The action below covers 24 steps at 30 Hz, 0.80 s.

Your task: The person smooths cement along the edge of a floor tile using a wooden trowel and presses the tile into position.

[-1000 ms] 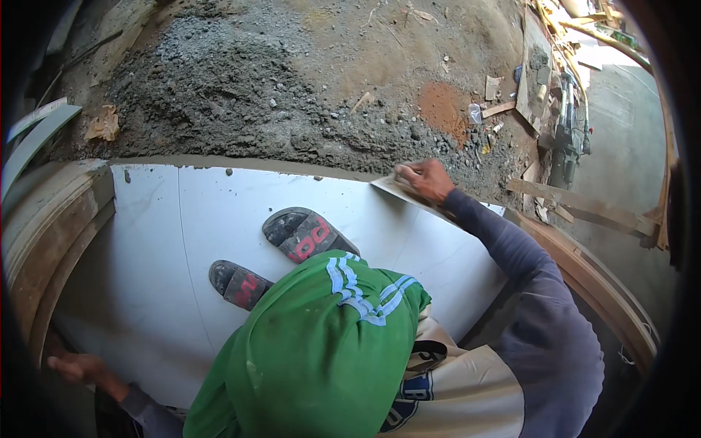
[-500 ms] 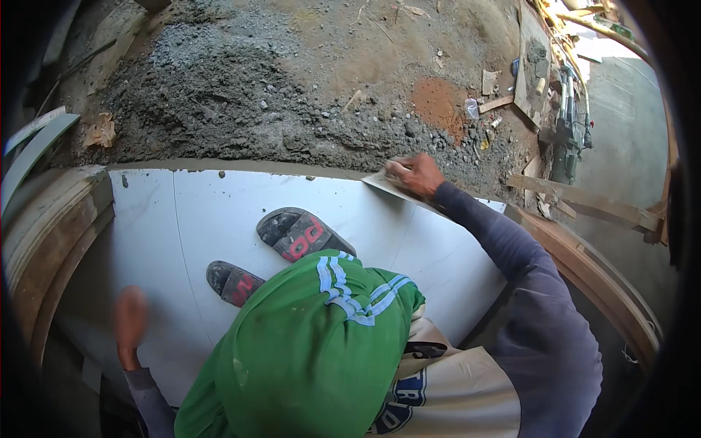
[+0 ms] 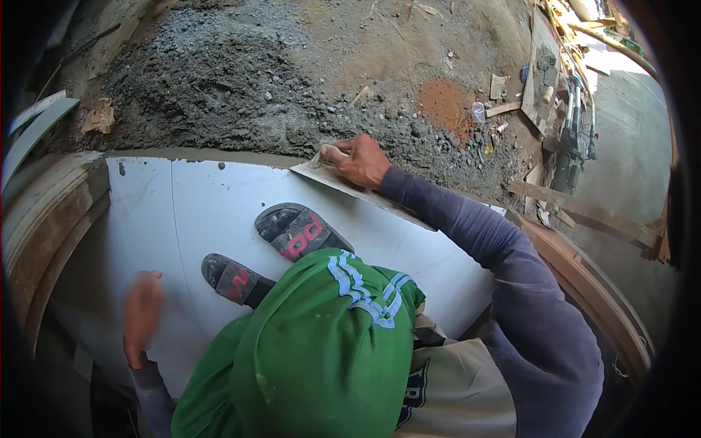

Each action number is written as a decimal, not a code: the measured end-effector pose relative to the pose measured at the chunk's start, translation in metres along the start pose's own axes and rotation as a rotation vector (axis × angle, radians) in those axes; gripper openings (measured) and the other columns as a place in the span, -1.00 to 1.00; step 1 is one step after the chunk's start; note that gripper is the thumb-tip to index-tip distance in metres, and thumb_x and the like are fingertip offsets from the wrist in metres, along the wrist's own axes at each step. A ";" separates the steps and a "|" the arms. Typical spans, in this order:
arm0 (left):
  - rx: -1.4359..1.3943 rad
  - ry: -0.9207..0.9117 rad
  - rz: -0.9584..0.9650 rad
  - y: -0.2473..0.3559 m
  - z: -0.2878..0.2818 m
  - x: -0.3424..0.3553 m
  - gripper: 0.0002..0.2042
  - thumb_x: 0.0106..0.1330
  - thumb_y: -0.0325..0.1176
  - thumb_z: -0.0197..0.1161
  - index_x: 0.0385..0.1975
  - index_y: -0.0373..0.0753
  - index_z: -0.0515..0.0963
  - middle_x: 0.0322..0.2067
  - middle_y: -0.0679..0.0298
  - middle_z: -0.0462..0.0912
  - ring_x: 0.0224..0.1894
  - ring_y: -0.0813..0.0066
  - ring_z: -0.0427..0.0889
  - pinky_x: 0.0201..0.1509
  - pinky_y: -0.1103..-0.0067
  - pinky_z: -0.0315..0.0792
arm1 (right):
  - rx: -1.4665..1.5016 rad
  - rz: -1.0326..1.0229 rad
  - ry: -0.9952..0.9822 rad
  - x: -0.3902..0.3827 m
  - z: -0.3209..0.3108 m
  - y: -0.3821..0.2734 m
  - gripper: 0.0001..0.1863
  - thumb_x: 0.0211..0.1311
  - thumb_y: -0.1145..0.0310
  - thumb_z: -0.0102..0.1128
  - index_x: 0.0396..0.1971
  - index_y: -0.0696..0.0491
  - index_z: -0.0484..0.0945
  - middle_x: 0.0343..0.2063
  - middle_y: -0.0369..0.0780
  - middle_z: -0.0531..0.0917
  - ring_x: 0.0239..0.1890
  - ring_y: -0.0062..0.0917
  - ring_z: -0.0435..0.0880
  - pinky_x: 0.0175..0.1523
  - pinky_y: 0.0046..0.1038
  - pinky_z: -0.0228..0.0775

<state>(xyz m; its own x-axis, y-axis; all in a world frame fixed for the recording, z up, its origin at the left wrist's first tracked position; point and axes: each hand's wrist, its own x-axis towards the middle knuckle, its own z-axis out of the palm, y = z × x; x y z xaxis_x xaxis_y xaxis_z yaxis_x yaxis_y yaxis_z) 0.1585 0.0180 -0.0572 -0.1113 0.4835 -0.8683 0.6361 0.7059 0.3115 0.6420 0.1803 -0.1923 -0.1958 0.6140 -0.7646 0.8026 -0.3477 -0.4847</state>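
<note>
My right hand (image 3: 358,162) is closed on a flat trowel (image 3: 365,196), a long thin plate with mortar smears around its grip. The plate lies tilted across the far edge of the white tiled surface (image 3: 219,201), where a strip of grey mortar (image 3: 197,155) runs along the rim. Over the tiles at the lower left hangs my left hand (image 3: 144,310), smeared by motion. Nothing shows in it, and its fingers cannot be made out. Black slide sandals (image 3: 303,232) with red markings are on my feet, on the tiles between my hands.
Beyond the tiles spreads rough ground with grey gravelly mix (image 3: 219,95) and a reddish patch (image 3: 445,109). Wooden frame pieces stand at the left (image 3: 62,212) and right (image 3: 577,270). Wood scraps (image 3: 537,102) and a pipe-like tool (image 3: 573,142) lie at the far right.
My right hand has slid the trowel leftward along the tile edge. Mortar crumbs in its path are gone from the rim. My left hand has shifted slightly up and to the right.
</note>
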 end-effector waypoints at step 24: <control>0.088 -0.048 -0.063 -0.026 0.028 -0.019 -0.70 0.50 -0.33 0.15 0.08 -0.38 0.62 -0.46 0.11 0.72 -0.40 0.35 0.71 -0.19 0.40 0.57 | -0.218 0.247 0.058 -0.071 -0.066 0.116 -0.55 0.45 -0.04 0.23 -0.03 0.00 0.84 -0.31 0.03 0.84 -0.31 -0.26 0.85 -0.02 -0.23 0.66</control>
<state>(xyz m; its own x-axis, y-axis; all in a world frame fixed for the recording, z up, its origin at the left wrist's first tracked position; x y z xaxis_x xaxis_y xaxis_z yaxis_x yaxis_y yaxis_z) 0.1656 -0.0234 -0.0598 -0.1178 0.4132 -0.9030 0.6938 0.6848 0.2229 0.7860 0.1433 -0.1667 0.0467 0.5714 -0.8194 0.9246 -0.3351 -0.1810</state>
